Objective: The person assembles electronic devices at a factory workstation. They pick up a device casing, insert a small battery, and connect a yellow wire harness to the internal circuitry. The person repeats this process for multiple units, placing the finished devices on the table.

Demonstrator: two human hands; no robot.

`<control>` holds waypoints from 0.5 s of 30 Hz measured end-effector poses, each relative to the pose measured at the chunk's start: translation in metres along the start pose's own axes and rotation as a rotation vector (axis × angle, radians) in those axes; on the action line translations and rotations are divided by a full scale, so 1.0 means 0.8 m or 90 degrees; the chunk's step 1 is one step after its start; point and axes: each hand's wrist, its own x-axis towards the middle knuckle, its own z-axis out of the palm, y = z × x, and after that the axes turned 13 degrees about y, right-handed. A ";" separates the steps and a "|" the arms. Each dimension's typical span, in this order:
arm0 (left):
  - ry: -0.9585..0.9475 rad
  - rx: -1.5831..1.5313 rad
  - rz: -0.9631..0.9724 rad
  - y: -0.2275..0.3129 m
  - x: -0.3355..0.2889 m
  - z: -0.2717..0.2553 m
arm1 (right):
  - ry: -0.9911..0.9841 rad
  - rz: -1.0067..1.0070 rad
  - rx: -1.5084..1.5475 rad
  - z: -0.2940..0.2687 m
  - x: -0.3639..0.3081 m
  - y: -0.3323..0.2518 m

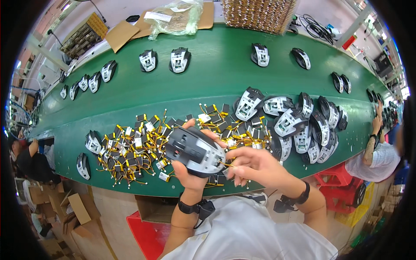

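Note:
My left hand (190, 177) grips a black and grey computer mouse (190, 149), thumb on the near side and fingers round the far side. At the mouse's right end, my right hand (255, 167) pinches a thin wire lead (228, 164) between thumb and fingertips. What hangs from the lead, if anything, is hidden by the hand. Beneath and around the mouse lies a heap of small battery packs (136, 147) with yellow, red and black leads and white plugs. A group of similar mice (291, 122) is piled to the right of my hands.
The green workbench (208, 93) curves across the view, with spaced mice along its far strip, such as this mouse (180, 60). Cardboard and a clear plastic bag (180, 19) lie at the back. A co-worker (375, 156) sits at the right; red crates (336, 182) stand below the edge.

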 end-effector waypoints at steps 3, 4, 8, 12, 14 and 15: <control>0.032 0.000 -0.020 0.001 0.008 -0.005 | 0.167 -0.171 0.085 -0.008 -0.002 0.018; 0.029 0.011 -0.035 -0.001 0.007 -0.005 | 0.222 -0.237 0.117 -0.006 0.002 0.022; 0.033 0.001 -0.064 -0.008 0.000 0.005 | 0.192 -0.331 0.213 0.017 0.012 0.033; 0.073 -0.036 -0.094 -0.010 0.001 0.007 | 0.113 -0.212 0.480 0.027 0.021 0.040; 0.076 -0.046 -0.100 -0.009 0.002 0.003 | 0.063 -0.178 0.425 0.021 0.016 0.030; 0.076 -0.055 -0.098 -0.010 0.002 0.002 | 0.038 -0.161 0.397 0.018 0.015 0.026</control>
